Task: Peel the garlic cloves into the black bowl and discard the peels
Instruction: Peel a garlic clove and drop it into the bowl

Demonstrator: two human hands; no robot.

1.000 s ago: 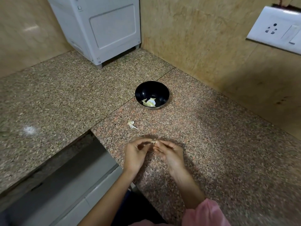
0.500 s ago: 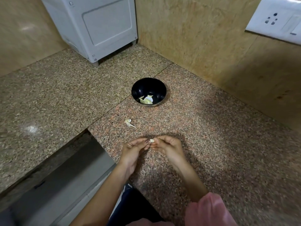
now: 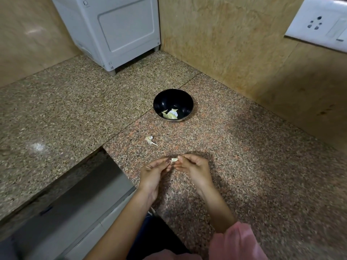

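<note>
Garlic clove: pinched between the fingertips of both hands above the granite counter, on the near side of the black bowl and well apart from it.
White appliance: stands on the counter behind the bowl and to its left.
Loose peel: lies on the counter, nearer than the bowl and slightly left of it.
Left hand: thumb and fingers curled, gripping the clove's left end.
Pale pieces: lie on the bowl's bottom, toward its near side.
Right hand: fingertips clamped on the clove's right end.
Wall socket: on the wall, far right of the bowl.
</note>
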